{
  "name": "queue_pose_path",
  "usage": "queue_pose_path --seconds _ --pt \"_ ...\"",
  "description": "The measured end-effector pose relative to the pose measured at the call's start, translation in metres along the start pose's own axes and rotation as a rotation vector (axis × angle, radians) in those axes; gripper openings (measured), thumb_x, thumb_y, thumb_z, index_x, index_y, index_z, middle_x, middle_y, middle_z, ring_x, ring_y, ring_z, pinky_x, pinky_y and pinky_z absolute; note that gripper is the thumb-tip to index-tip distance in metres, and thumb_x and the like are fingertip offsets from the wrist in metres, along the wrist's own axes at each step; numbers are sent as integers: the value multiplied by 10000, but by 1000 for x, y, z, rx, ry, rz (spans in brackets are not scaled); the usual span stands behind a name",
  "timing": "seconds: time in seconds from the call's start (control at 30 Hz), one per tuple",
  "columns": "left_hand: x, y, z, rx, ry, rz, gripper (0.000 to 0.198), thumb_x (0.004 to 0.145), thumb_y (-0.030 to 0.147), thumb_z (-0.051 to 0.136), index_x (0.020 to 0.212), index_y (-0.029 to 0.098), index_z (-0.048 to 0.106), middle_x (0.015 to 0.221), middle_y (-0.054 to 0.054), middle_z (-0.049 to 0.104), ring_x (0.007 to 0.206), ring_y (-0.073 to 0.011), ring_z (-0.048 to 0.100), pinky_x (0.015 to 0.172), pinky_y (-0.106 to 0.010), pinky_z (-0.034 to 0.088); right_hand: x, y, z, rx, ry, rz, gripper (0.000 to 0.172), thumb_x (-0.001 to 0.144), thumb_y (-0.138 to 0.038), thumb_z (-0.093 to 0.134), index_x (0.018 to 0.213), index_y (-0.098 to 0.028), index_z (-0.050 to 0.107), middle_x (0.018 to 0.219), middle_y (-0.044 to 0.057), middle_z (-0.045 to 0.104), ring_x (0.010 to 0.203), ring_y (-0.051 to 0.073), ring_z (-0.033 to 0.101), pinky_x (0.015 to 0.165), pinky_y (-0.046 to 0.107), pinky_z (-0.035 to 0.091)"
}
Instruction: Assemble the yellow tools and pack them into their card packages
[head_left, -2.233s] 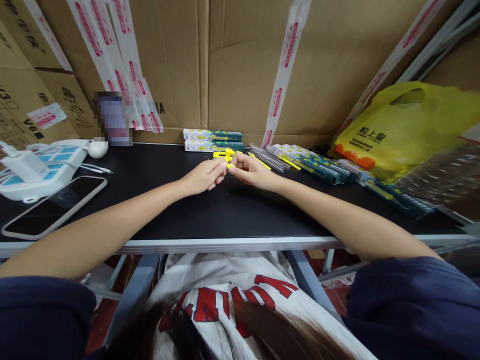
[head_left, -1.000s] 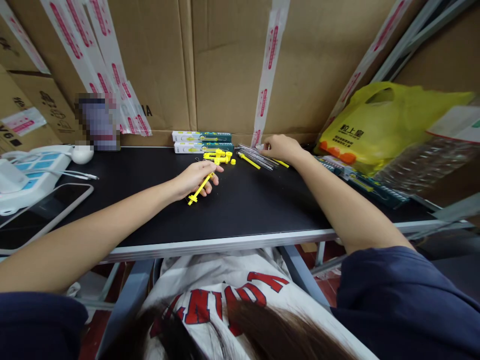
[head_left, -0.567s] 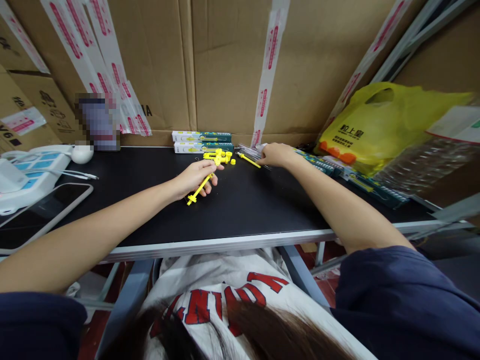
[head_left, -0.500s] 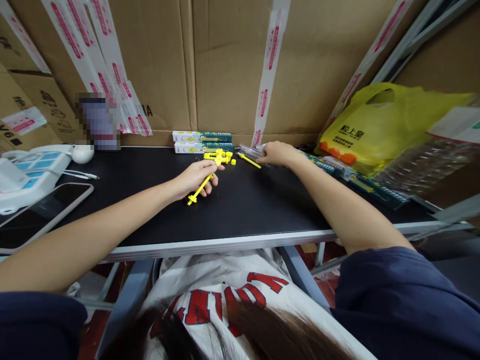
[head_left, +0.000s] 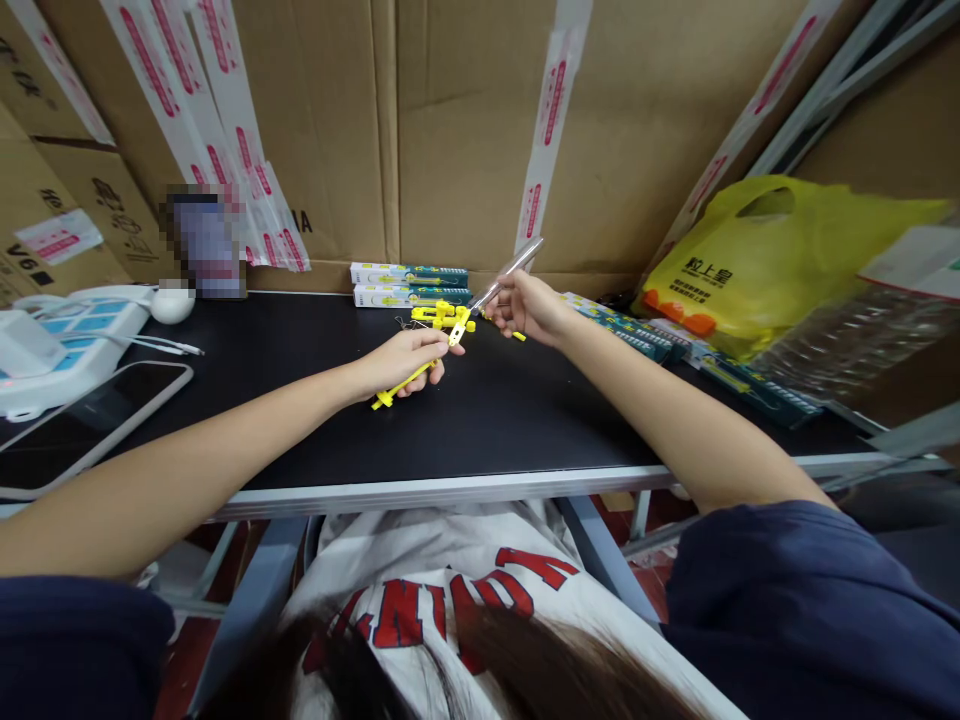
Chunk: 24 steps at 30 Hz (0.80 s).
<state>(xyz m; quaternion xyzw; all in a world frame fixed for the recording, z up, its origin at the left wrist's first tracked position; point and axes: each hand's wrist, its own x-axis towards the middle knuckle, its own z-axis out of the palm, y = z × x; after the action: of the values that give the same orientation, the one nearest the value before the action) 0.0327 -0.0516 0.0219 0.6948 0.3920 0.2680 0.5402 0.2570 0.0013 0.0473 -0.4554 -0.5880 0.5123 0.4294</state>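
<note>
Illumination: indoor, moderately bright, diffuse, apparently from above. Tabletop: black, low sheen. Cardboard behind the tabletop: evenly lit, muted. Floor below the tabletop: dim, shadowed. Highlights: pale streaks along the clear tube above the tabletop's rear edge; faint sheen on the phone at the tabletop's left end. Distortion: wide-angle, sleeves before the tabletop stretched toward the corners. Focus: hair before the tabletop soft. Defect: pixelated patch behind the tabletop's left part.
</note>
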Motion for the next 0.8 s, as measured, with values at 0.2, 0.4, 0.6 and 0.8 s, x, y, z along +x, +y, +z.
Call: queue_pose_path --seconds 0.2,0.4,0.6,0.8 --pt "1 -3 -1 -1 -5 7 231 1012 242 468 1125 148 646 564 42 556 305 -37 404 304 -141 274 -5 1 9 -24 -121 -24 225 936 -349 438 789 -193 506 690 43 622 496 119 490 406 231 413" --pt "3 -3 -1 -35 2 43 183 1014 256 467 1080 154 604 563 45 568 301 -32 374 314 -141 259 -11 5 16 -41 -120 -163 233 910 -403 589 879 -222 446 751 0 633 495 94 548 384 197 443" --pt "5 2 1 -147 116 23 41 998 213 411 965 209 435 514 47 573 307 -50 331 328 -130 180 -16 7 23 -55 -146 -188 327 879 -445 675 912 -226 435 817 5 662 532 94 602 406 203 504" --pt "5 4 4 -259 212 46 216 843 69 419 990 219 369 723 -1 673 423 -67 468 373 -141 261 -20 9 33 -44 -129 -223 357 846 -444 711 897 -226 434 796 -1 650 547 106 616 398 212 519"
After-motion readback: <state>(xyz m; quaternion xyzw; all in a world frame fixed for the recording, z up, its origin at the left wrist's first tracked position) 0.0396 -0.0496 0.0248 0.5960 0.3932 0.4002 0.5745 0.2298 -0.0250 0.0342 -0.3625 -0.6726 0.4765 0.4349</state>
